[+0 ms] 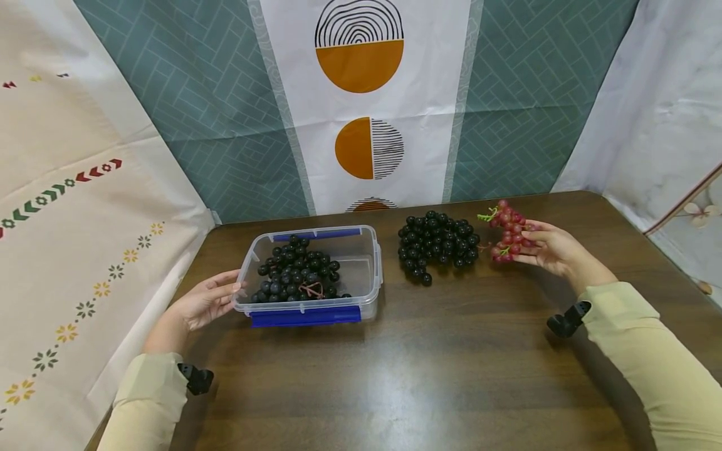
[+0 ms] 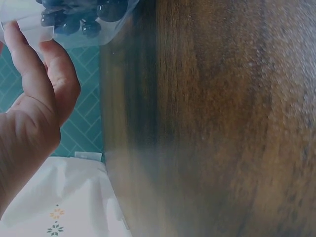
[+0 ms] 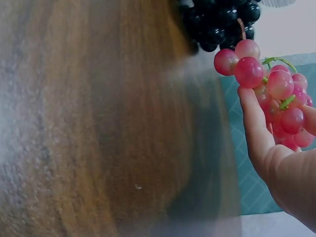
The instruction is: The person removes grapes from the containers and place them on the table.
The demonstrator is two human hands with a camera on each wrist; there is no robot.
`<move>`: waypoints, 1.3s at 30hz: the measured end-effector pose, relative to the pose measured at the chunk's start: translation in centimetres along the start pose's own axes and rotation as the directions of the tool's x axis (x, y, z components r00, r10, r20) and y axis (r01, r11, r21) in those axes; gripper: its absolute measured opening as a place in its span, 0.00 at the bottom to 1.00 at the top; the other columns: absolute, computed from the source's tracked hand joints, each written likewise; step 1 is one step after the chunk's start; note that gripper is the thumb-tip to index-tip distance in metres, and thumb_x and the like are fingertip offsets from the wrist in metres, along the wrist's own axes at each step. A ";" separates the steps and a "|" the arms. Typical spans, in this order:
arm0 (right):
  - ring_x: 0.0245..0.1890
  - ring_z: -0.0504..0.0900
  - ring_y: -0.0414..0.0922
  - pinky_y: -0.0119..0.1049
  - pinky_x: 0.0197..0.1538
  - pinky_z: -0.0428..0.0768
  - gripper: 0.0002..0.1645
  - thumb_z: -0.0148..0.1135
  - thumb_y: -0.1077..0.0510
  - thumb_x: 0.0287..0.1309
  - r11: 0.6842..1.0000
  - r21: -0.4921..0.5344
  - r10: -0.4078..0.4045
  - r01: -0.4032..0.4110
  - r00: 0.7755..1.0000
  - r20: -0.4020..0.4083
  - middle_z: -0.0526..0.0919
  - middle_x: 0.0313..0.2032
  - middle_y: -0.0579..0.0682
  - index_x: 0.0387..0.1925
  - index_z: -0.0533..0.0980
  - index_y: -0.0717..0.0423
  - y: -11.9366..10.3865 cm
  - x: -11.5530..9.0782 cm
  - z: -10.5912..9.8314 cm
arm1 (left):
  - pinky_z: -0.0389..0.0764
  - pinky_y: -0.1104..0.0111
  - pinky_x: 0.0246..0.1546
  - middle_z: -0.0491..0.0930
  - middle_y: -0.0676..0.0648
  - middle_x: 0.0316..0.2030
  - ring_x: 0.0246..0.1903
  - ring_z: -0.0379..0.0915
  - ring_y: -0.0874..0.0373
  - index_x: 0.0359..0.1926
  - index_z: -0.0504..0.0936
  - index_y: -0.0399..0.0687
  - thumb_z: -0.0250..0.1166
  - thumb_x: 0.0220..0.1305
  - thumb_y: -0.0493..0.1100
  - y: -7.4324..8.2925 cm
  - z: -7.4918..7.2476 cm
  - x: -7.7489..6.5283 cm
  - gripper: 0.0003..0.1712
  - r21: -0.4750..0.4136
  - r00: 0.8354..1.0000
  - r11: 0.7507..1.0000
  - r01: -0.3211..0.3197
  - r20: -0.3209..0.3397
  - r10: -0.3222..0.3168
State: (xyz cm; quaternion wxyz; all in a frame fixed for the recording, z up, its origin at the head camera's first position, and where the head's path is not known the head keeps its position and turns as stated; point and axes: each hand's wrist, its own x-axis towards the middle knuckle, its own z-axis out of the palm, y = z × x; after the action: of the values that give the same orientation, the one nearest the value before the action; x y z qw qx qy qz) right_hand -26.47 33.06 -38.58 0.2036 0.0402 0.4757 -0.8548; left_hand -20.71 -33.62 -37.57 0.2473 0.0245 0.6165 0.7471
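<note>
1. Where the brown table [image 1: 338,394] comes nearest the person, a pale yellow left sleeve [image 1: 143,401] reaches in front of the box and to its left, with a small black camera [image 1: 195,379] at the cuff.
2. The right sleeve [image 1: 648,357] comes in well to the right of the box, a like black device [image 1: 568,319] at its wrist.
3. The left hand [image 1: 205,302] is at the left end of the box, thumb and fingers pinching its edge.
4. The clear plastic box [image 1: 356,274] stands on the table without a lid on top, a blue clip [image 1: 307,316] along its near side.
5. Inside the box, mostly to its left and middle, lies a bunch of dark grapes [image 1: 293,272] with a brownish stem.
6. The right hand [image 1: 555,250], well to the right of the box, is clamped on a bunch of red grapes [image 1: 509,228], thumb and fingers about it.
7. Between the box and those red grapes, a second dark bunch [image 1: 437,241] rests on the table, near the red one.
8. Behind the box hangs a teal and white cloth [image 1: 361,103] printed with orange-and-black circles.
</note>
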 end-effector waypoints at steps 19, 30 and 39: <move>0.37 0.79 0.45 0.41 0.45 0.83 0.21 0.51 0.61 0.68 0.989 -0.092 0.110 -0.119 0.989 -0.098 0.75 0.37 0.44 0.56 0.57 0.43 0.9 0.4 -1.4 | 0.80 0.77 0.40 0.81 0.54 0.44 0.37 0.79 0.66 0.49 0.73 0.59 0.51 0.71 0.34 -0.1 0.2 0.0 0.15 -0.010 1.000 1.000 0.007 0.005 -0.007; 0.36 0.78 0.41 0.37 0.48 0.82 0.48 0.48 0.54 0.70 0.910 -0.384 0.101 -0.159 0.981 -0.167 0.65 0.47 0.46 0.73 0.27 0.57 1.6 0.8 -1.2 | 0.80 0.77 0.40 0.81 0.54 0.44 0.39 0.79 0.67 0.50 0.72 0.59 0.52 0.71 0.35 -0.7 0.0 -0.2 0.13 -0.009 1.000 1.000 0.002 0.001 -0.002; 0.34 0.78 0.39 0.35 0.43 0.83 0.51 0.53 0.51 0.67 0.867 -0.477 0.057 -0.142 0.980 -0.189 0.74 0.33 0.38 0.72 0.30 0.61 1.5 1.3 -0.7 | 0.80 0.78 0.38 0.82 0.55 0.43 0.38 0.79 0.67 0.50 0.73 0.60 0.51 0.72 0.35 -0.4 0.0 -0.1 0.15 0.001 1.000 1.000 -0.008 0.004 0.008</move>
State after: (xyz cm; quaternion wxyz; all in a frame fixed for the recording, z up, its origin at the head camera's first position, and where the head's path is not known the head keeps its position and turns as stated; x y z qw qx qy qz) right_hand -27.20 32.50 -40.49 0.2100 0.0844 0.6887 -0.6889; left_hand -20.51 -33.65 -37.95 0.2458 0.0287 0.6161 0.7478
